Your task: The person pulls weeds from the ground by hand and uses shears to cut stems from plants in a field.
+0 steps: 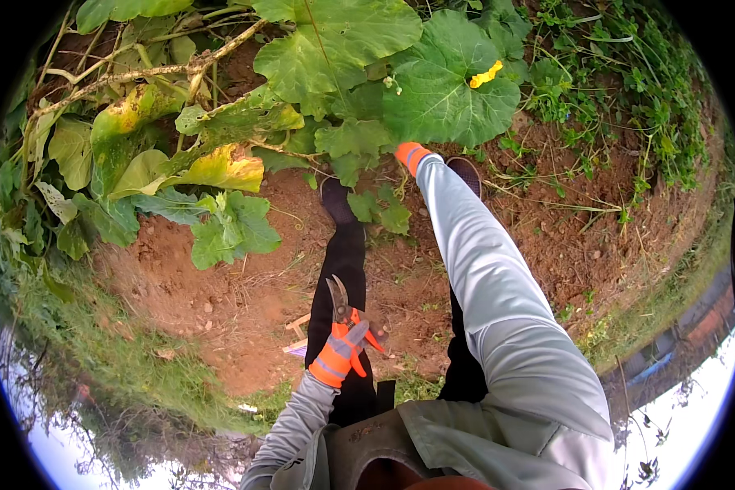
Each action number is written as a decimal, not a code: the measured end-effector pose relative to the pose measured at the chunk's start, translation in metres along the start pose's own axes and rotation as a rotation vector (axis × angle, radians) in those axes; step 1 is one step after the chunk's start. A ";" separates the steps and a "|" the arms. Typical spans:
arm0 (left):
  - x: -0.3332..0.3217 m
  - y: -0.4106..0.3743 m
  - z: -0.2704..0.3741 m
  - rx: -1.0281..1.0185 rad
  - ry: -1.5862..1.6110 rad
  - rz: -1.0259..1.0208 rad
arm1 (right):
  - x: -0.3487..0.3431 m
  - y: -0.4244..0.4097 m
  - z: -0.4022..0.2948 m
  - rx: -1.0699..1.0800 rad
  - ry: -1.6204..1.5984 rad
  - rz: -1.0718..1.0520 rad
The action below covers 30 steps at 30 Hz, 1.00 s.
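My left hand (338, 354), in an orange and grey work glove, holds a pair of pruning shears (340, 303) in front of my left leg. The shears have orange handles, and their metal blades stand slightly apart, pointing forward. My right arm reaches out ahead in a light grey sleeve. Only the orange cuff end of my right hand (410, 157) shows; the fingers are hidden beneath a broad green leaf (447, 86) of a squash-like vine. On that leaf lies a yellow, wilted flower (486, 74). Smaller lobed leaves (355, 138) hang just left of the glove.
A thick, dry-looking vine stem (199, 64) crosses the upper left among yellowing leaves (220, 168). Low weeds (637, 92) grow at upper right. My shoes (339, 199) stand on reddish soil (251, 306). Behind my left leg lies a light wooden object (298, 326), partly hidden.
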State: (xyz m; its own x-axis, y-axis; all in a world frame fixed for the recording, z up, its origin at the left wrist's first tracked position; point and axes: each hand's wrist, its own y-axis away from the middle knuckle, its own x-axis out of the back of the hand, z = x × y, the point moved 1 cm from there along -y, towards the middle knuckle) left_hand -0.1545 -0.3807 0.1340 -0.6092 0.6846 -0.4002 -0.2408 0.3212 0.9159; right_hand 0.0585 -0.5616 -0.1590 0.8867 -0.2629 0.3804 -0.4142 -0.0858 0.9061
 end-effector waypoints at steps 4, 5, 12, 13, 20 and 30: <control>-0.014 0.003 0.012 -0.009 0.037 0.028 | -0.008 -0.008 -0.011 -0.002 0.054 0.054; -0.019 0.004 0.016 -0.009 0.036 0.066 | -0.007 -0.007 -0.014 0.002 0.061 0.072; -0.009 0.016 0.014 -0.025 -0.295 0.082 | 0.008 0.050 0.000 0.166 -0.090 0.372; -0.010 0.019 0.017 -0.053 -0.338 0.070 | 0.008 0.059 0.006 0.137 -0.246 0.390; -0.070 0.068 0.089 -0.269 -0.546 -0.017 | 0.094 0.174 -0.038 -0.382 -1.688 0.284; -0.180 0.148 0.177 -0.623 -0.931 0.114 | 0.116 0.300 -0.116 -0.070 -1.298 0.594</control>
State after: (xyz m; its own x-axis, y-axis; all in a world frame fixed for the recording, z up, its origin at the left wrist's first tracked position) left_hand 0.0538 -0.3408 0.3361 0.0865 0.9946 0.0577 -0.7138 0.0214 0.7001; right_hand 0.0606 -0.5059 0.1782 -0.2401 -0.9236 0.2987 -0.6064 0.3830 0.6968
